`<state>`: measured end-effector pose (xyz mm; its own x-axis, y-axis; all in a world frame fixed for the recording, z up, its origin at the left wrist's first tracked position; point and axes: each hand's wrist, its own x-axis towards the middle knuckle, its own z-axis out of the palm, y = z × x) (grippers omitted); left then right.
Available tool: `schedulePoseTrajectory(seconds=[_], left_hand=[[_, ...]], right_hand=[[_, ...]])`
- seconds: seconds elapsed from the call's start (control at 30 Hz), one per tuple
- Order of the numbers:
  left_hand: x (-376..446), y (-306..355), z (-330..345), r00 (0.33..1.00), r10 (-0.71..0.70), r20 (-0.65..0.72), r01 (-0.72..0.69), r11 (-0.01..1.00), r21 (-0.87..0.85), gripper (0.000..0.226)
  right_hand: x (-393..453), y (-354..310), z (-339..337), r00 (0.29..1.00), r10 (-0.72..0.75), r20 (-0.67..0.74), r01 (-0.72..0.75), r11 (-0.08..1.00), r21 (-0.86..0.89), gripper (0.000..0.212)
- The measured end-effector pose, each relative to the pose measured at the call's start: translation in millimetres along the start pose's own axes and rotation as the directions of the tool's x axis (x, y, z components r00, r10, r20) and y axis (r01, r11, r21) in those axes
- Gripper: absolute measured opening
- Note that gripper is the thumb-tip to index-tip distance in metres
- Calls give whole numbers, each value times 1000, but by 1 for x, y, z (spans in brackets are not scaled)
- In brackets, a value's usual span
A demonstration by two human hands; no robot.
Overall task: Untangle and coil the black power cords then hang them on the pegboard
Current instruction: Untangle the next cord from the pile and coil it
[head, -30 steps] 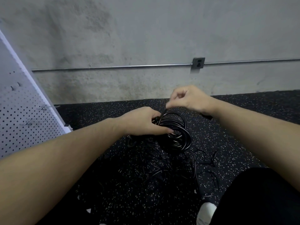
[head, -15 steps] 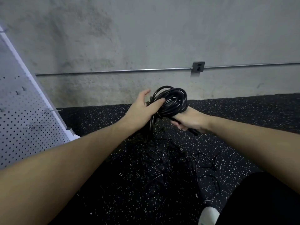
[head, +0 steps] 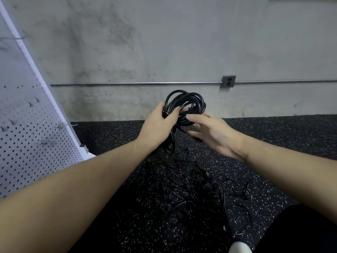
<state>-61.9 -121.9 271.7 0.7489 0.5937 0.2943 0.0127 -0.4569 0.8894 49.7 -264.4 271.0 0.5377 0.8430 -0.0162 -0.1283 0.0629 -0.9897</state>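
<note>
We see two bare forearms reaching forward over a black rubber floor [head: 273,136] flecked with white. Our left hand [head: 160,123] grips a bundle of glossy black power cord [head: 184,105], fingers and thumb curled round one side of its loops, holding it raised in front of a stained concrete wall [head: 164,42]. Our right hand [head: 215,134] sits just right of the bundle, palm turned in, fingers loosely spread; its fingertips reach the loops, but we cannot tell if they pinch anything. A strand hangs from the bundle down to a loose tangle of thin black cords [head: 200,189] on the floor near us. The white metal pegboard [head: 27,143], dotted with holes and wire hooks [head: 51,140], leans at the floor's left edge, so the left hand is nearer it.
</note>
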Motion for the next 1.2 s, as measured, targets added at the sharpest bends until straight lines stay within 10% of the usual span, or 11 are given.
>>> schedulePoseTrajectory(seconds=[0.33,0.6,0.87,1.2], left_hand=[[-1,12,21,999,-54,6,54,968,-246,14],[-2,3,13,932,-232,278,305,917,-256,7],[-4,-7,15,941,-262,215,310,922,-230,11],[2,6,34,972,-213,102,234,919,-316,15]], right_hand=[[23,-12,28,929,-110,-354,207,946,249,42],[17,-15,21,940,-179,-291,145,980,-133,23],[7,-14,-2,995,-93,-48,66,911,-407,11],[12,-15,-10,955,-259,-145,216,941,-260,4]])
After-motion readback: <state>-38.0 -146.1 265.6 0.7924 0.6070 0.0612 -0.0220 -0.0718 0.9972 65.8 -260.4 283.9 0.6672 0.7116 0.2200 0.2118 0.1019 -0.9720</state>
